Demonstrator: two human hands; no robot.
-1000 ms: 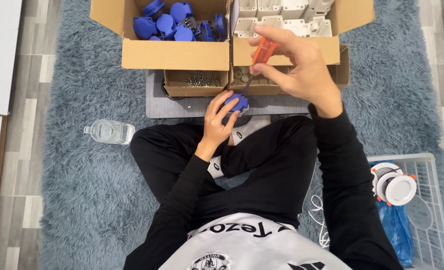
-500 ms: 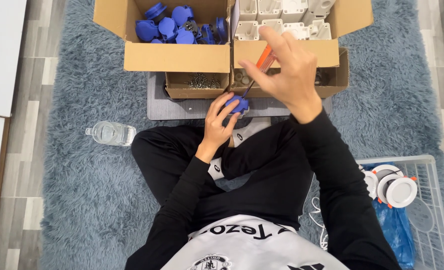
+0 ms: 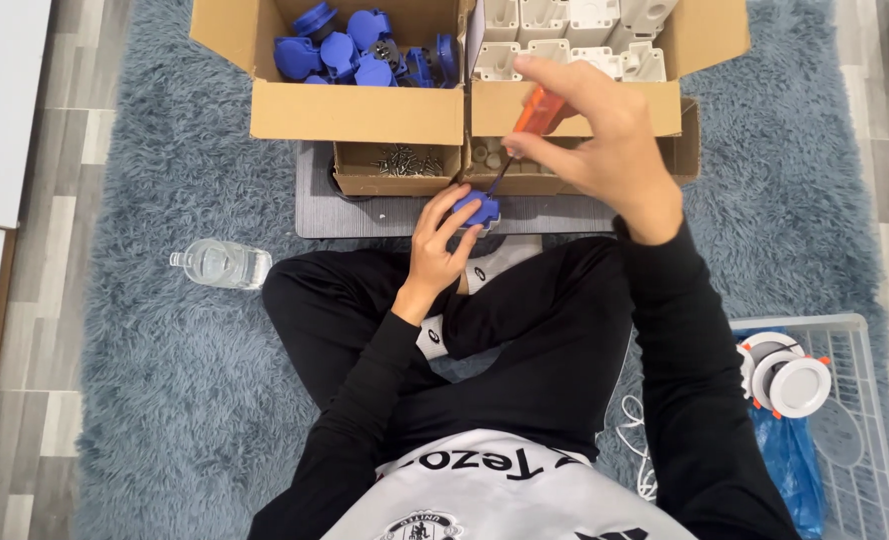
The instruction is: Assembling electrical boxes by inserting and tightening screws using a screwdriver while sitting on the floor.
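Item, work in hand: small blue plastic part point(image 3: 479, 210), pinched in my left hand point(image 3: 443, 238) just above my crossed legs, at the near edge of the grey mat point(image 3: 565, 214). Fingers closed round it from below and behind; it rests clear of the boxes.

Item, tool: orange-handled screwdriver point(image 3: 533, 122), gripped in my right hand point(image 3: 605, 140), fingers curled tight about the handle. The thin shaft slants down and left, tip at the top of the blue part.

Change noted: a second ago my right hand sat lower, with the handle standing free above the fingers; half a second ago the fingers spread over the handle; now they have closed again, higher up. The left hand and its part have stayed put. I read this as re-gripping between turns, so the screw is being driven rather than finished.

Item, stock: left cardboard box point(image 3: 355, 110) holding more blue parts point(image 3: 350, 50); right cardboard box point(image 3: 575, 105) holding white plastic housings point(image 3: 565, 30). Below them, a small tray of dark screws point(image 3: 405, 160) and a second small tray point(image 3: 490, 165) of pale bits, too small to name.

Item, surroundings: shaggy blue-grey rug point(image 3: 165, 380); clear water bottle point(image 3: 223, 264) lying on it at my left; white wire basket point(image 3: 855, 400) at my right with round white fittings point(image 3: 787, 378) and a blue bag point(image 3: 785, 460).
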